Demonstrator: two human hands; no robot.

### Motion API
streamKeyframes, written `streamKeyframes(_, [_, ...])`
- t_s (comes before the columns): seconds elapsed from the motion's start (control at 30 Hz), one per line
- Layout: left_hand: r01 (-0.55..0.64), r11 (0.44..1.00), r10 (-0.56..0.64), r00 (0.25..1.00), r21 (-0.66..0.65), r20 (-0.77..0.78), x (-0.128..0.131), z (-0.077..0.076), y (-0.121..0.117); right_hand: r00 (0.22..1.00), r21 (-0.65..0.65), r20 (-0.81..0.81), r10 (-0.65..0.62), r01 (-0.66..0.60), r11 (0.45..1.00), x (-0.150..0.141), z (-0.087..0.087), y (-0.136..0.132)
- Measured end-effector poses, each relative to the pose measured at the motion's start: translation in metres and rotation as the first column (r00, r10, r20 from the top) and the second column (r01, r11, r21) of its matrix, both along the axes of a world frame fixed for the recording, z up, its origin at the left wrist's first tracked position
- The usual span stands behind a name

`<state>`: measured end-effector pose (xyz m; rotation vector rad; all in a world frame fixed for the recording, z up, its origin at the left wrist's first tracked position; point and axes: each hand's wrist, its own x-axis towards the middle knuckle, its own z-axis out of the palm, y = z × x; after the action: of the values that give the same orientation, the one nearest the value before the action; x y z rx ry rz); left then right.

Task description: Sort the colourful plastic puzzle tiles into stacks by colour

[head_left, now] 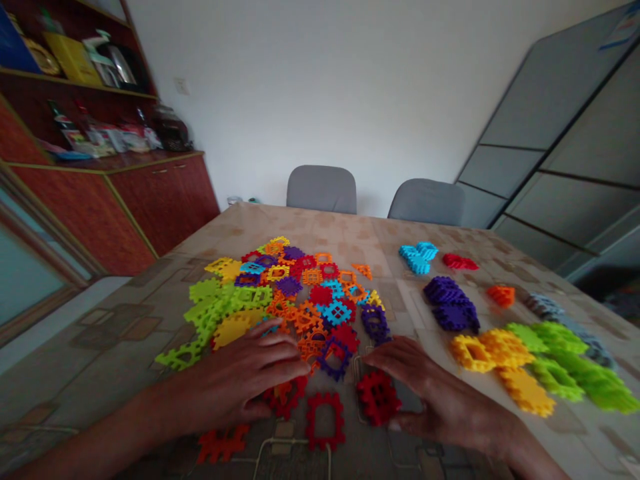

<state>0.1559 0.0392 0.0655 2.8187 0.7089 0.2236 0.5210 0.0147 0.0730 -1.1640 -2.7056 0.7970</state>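
Interlocking plastic toy blocks with toothed edges lie in a mixed heap (305, 313) at the table's middle. My left hand (255, 367) reaches over the heap's near side, fingers stretched out and holding nothing; its thumb is beside a red block (295, 398). To the right, my right hand (425, 387) curves around a red window block (379, 399), fingers at its far edge and thumb at its near edge. A red square frame block (325, 421) lies flat between the hands. Near my left wrist is an orange-red block (223, 443), partly hidden.
Blocks grouped by colour lie at right: light blue (419, 258), purple (451, 305), yellow (500, 357), green (565, 360), grey-blue (575, 327), orange (501, 295) and red (459, 261). Two grey chairs (321, 189) stand beyond the table (370, 230). A wooden cabinet (160, 193) is at left.
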Motion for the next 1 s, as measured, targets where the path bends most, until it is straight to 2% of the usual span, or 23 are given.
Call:
streamKeyframes(0.2, [-0.05, 0.998, 0.051, 0.998, -0.024, 0.035, -0.002, -0.003, -0.003, 1.0, -0.003, -0.02, -0.006, 0.006, 1.0, -0.001, 0.001, 0.002])
streamKeyframes(0.3, [-0.162, 0.981, 0.165, 0.986, -0.108, 0.027, 0.008, -0.003, -0.013, 1.0, 0.015, -0.029, -0.006, 0.006, 1.0, -0.002, 0.002, 0.002])
streamKeyframes(0.4, [-0.26, 0.948, 0.27, 0.962, -0.184, 0.032, 0.029, -0.003, -0.028, 0.999, 0.006, -0.037, 0.005, -0.005, 1.0, -0.002, 0.003, 0.002])
streamKeyframes(0.53, [-0.256, 0.945, 0.261, 0.965, -0.204, -0.004, 0.059, -0.007, -0.042, 0.999, -0.004, -0.031, 0.027, -0.027, 1.0, -0.004, 0.003, 0.003])
streamKeyframes(0.63, [-0.257, 0.945, 0.255, 0.966, -0.202, -0.036, 0.069, -0.014, -0.044, 0.999, 0.011, -0.019, 0.048, -0.048, 0.999, -0.007, 0.006, 0.002])
streamKeyframes(0.8, [-0.272, 0.94, 0.269, 0.962, -0.208, -0.043, 0.071, -0.021, -0.042, 0.998, 0.023, -0.023, 0.051, -0.05, 0.998, -0.013, 0.011, -0.001])
streamKeyframes(1.0, [-0.284, 0.943, 0.282, 0.959, -0.171, -0.039, 0.068, -0.023, -0.042, 0.999, 0.021, -0.029, 0.043, -0.042, 0.999, -0.019, 0.01, -0.004])
